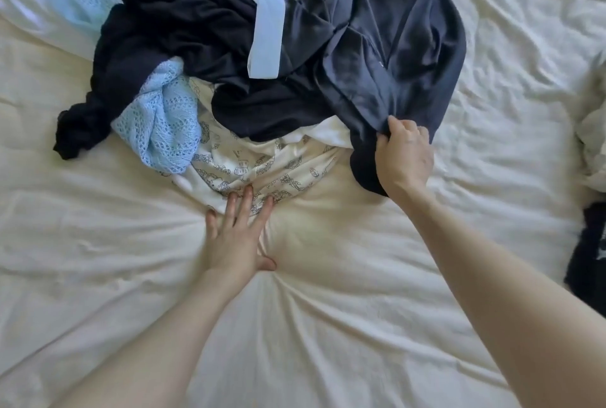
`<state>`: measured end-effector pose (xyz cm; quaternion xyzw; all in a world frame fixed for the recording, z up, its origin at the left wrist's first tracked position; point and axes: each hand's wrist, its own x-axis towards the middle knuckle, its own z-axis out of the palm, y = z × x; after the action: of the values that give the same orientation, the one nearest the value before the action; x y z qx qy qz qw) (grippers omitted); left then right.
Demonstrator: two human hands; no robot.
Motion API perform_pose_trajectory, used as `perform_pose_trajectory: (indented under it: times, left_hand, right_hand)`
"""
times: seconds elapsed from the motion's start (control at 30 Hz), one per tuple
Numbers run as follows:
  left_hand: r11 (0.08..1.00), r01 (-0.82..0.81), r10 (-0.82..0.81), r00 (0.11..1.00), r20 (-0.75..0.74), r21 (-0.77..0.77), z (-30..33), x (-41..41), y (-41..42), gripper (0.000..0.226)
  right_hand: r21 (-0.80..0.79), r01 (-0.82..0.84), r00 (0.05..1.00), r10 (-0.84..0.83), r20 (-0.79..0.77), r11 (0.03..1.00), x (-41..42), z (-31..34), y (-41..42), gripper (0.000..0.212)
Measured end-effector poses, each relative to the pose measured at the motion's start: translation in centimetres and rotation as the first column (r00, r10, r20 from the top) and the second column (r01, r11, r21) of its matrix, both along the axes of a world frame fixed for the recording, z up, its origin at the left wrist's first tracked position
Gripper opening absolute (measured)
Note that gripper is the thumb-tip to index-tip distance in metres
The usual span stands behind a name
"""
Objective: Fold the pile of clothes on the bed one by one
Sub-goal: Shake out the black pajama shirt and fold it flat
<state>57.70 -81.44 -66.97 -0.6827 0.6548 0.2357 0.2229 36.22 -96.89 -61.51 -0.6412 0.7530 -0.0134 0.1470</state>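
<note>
Cream, rumpled bedding [328,325] fills nearly the whole view, and the pile of clothes [249,63] sits on it at the far side from the person, so everything else is best placed against that heap. At the pile's near right edge the right hand [405,153] grips the slate-blue garment [393,40], fingers curled and clamped on a bunched fold of its hem. At the pile's near middle the left hand [234,237] lies flat, fingers straight and slightly spread, the tips pressing the printed white garment [249,165] that pokes out from underneath. The likely trouble is tangling: the slate-blue piece drapes over a navy garment [170,24], and a pale strip of cloth [267,27] lies across the top of the heap, so a quick pull could drag both along and bring up a clump rather than a single item. The light blue knit [164,119], wedged into the pile's near left side, has an open weave that looks apt to snag and stretch if it is hauled out with the rest. Should the flat hand slide on the slippery sheet, the printed piece would probably shift too and the heap would spill toward the person. Well to the right of the pile, at the frame edge, a dark item [587,250] lies apart from it.
</note>
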Motion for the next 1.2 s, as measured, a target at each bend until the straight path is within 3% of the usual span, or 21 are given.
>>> perform_pose_trajectory:
  times: [0.1, 0.2, 0.3, 0.4, 0.5, 0.6, 0.77, 0.9, 0.97, 1.07, 1.2]
  left_hand:
    - [0.999, 0.008, -0.008, 1.000, 0.004, 0.034, 0.3, -0.1, -0.4, 0.122]
    - [0.996, 0.020, -0.019, 1.000, -0.005, 0.086, 0.9, 0.0, -1.0, 0.122]
    - [0.982, 0.047, -0.035, 0.997, -0.070, 0.182, 2.8, 0.6, -2.2, 0.115]
    - [0.975, 0.054, -0.006, 0.976, -0.219, 0.216, 6.2, 1.5, -2.6, 0.097]
    - [0.973, -0.143, 0.207, 0.884, -0.419, 0.179, 10.8, 1.4, 0.0, 0.073]
    - [0.953, -0.302, 0.260, 0.759, -0.596, 0.030, 16.8, 0.3, 2.6, 0.058]
    - [0.931, -0.170, -0.090, 0.751, -0.654, -0.323, 29.6, -3.9, 2.1, 0.054]
    - [0.882, -0.071, -0.310, 0.658, -0.686, -0.466, 39.1, -7.8, 1.6, 0.065]
    - [0.866, -0.102, -0.332, 0.615, -0.715, -0.490, 42.6, -9.0, 1.9, 0.063]
    - [0.819, -0.189, -0.347, 0.588, -0.731, -0.541, 47.0, -9.9, 2.3, 0.056]
    - [0.678, -0.230, -0.446, 0.625, -0.640, -0.698, 52.4, -10.2, 2.5, 0.036]
  right_hand:
    - [-0.064, 0.015, 0.996, -0.010, 0.088, 0.998, -0.4, -0.1, 0.4, 0.030]
    - [-0.049, 0.078, 0.925, -0.054, 0.377, 0.996, 0.3, 0.8, 2.5, 0.023]
    - [0.198, 0.206, 0.739, -0.285, 0.610, 0.958, 1.0, 2.3, 7.4, 0.021]
    - [0.374, 0.361, 0.464, -0.512, 0.722, 0.854, 0.4, 5.2, 12.4, 0.020]
    - [0.426, 0.376, 0.309, -0.544, 0.780, 0.823, -1.0, 9.9, 15.3, 0.025]
    - [0.359, 0.297, 0.327, -0.448, 0.832, 0.885, -2.4, 15.8, 16.7, 0.026]
    - [0.247, 0.135, 0.387, -0.281, 0.878, 0.960, -3.9, 27.1, 17.6, 0.027]
    - [0.087, 0.011, 0.443, -0.083, 0.893, 0.996, -5.0, 37.4, 17.0, 0.026]
    - [0.008, -0.054, 0.450, 0.017, 0.893, 0.999, -5.7, 42.5, 16.6, 0.024]
    - [-0.060, -0.130, 0.406, 0.108, 0.908, 0.990, -6.3, 49.2, 16.5, 0.026]
    - [-0.124, -0.167, 0.230, 0.161, 0.960, 0.978, -6.4, 56.2, 16.9, 0.030]
